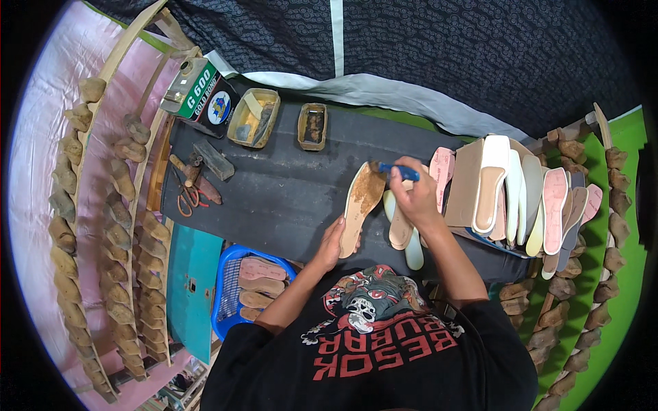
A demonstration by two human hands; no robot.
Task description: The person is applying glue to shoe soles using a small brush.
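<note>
Taking the insole as the clock's centre, with twelve o'clock away from the person, the largest thing is the dark worktable (288, 181), spread beneath it. At three o'clock stands a crowded row of insoles (554, 205), and at eight o'clock a blue basket (223, 291) holds more, beside the table edge. A metal can (199, 96) stands at ten o'clock.

The insole (358, 219) is in hand over the near half of the table, its wide end toward one o'clock and its heel toward six, with a brown, wet-looking patch on the wide end. It looks light and thin, probably firm enough to hold its shape yet bendable; the patch may be tacky or slick. The bare heel edges seem the best hold, away from the patch.

The left hand (332, 243), at seven o'clock, is closed on the heel's left edge; fingers underneath cannot be made out. The right hand (417, 190), at two o'clock, is wrapped round the blue handle of a brush (404, 172), smallest here, likely light and best held by that handle; its tip meets the patch.
</note>
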